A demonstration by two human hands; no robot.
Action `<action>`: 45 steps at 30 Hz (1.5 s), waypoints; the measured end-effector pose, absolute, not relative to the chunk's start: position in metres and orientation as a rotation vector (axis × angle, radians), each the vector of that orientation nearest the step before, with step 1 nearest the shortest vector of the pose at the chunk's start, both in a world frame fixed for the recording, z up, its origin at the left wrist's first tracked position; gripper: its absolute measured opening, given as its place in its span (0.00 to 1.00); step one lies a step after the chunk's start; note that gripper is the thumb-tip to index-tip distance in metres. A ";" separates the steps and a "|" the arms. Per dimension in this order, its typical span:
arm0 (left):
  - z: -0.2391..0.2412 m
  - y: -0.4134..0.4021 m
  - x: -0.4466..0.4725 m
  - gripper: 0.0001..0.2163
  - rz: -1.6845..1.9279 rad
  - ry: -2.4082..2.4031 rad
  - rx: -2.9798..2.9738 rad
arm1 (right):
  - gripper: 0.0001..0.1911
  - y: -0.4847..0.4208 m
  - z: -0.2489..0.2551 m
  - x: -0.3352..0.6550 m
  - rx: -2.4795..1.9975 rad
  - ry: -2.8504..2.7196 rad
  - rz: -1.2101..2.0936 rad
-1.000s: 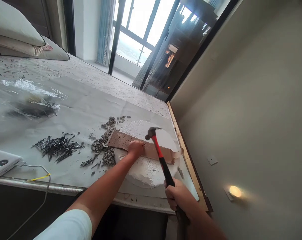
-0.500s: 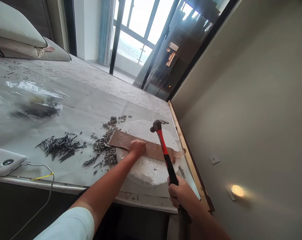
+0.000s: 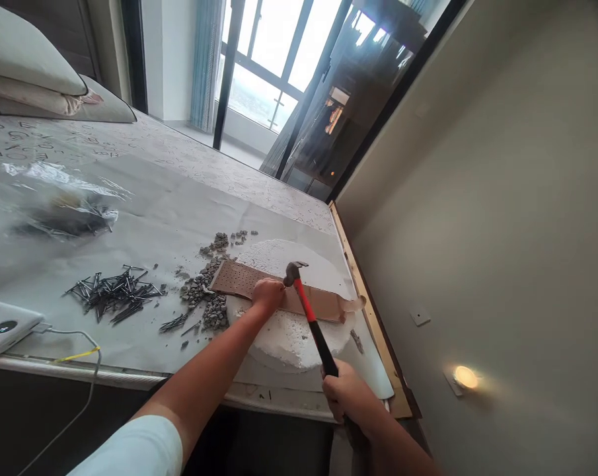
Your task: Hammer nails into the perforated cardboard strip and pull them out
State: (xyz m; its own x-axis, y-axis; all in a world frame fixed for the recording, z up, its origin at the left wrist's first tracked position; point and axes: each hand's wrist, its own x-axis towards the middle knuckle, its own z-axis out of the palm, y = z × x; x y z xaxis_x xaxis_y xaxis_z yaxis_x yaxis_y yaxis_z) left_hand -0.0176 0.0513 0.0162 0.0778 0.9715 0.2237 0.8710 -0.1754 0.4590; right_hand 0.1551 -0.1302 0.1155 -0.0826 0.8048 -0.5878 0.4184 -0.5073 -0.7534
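My right hand (image 3: 351, 396) is wrapped round the black lower handle of a claw hammer (image 3: 306, 304) with a red upper shaft. The hammer's head is at the fingertips of my left hand (image 3: 267, 294). That hand is closed, pinching a nail, mostly hidden, over a brown strip (image 3: 313, 303). Rows of small holes dot the strip's left part; its right end is torn. It lies across a round white foam slab (image 3: 291, 340). Grey gravel (image 3: 214, 311) lies along the slab's left side, and a pile of nails (image 3: 115, 291) is farther left.
A clear plastic bag (image 3: 65, 205) with dark contents lies at the left. In front of it, a white power bank (image 3: 8, 327) has a cable (image 3: 75, 332) hanging over the edge. A wooden edge board (image 3: 371, 311) and the wall (image 3: 501, 231) bound the right side.
The hammer has swung down and left, its head now at my left fingertips. My left hand stays on the brown strip. The whole view has shifted slightly.
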 end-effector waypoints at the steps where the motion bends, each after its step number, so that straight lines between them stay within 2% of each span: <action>1: 0.017 0.051 -0.018 0.12 0.720 1.863 2.143 | 0.09 -0.131 0.117 0.156 -1.817 -1.341 1.612; 5: 0.021 0.049 -0.020 0.10 0.776 1.818 2.104 | 0.09 -0.130 0.119 0.159 -1.725 -1.279 1.575; 11: 0.024 0.050 -0.026 0.09 0.974 1.872 1.731 | 0.12 -0.126 0.099 0.153 -1.893 -1.213 1.647; 19: 0.026 0.051 -0.027 0.08 1.102 1.811 1.593 | 0.10 -0.129 0.112 0.158 -1.697 -1.245 1.579; 24: 0.030 0.047 -0.032 0.09 1.268 1.686 1.619 | 0.09 -0.150 0.093 0.153 -1.660 -1.219 1.656; 29: 0.043 0.031 -0.064 0.11 1.520 1.615 1.603 | 0.09 -0.183 0.073 0.151 -1.542 -1.137 1.716; 34: 0.054 0.012 -0.118 0.11 1.656 1.837 1.464 | 0.11 -0.214 0.071 0.142 -1.407 -1.034 1.765; 38: 0.047 -0.002 -0.161 0.11 1.440 2.100 1.528 | 0.13 -0.234 0.070 0.136 -1.359 -0.963 1.792; 40: 0.038 -0.009 -0.179 0.11 1.099 2.220 1.581 | 0.12 -0.244 0.070 0.134 -1.343 -0.944 1.796; 43: 0.020 -0.021 -0.196 0.07 0.394 2.126 1.707 | 0.11 -0.257 0.072 0.131 -1.331 -0.932 1.791; 45: 0.010 -0.030 -0.201 0.02 0.258 2.062 1.745 | 0.10 -0.265 0.075 0.129 -1.323 -0.941 1.795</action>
State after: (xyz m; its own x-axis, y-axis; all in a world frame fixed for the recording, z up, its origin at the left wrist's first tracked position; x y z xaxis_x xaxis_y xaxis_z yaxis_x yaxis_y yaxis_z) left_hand -0.2005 -0.0297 0.0098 -0.1200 0.9727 -0.1988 0.8939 0.1930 0.4046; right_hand 0.1289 -0.2645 0.0746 -0.2280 0.8620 -0.4528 -0.1175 -0.4860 -0.8660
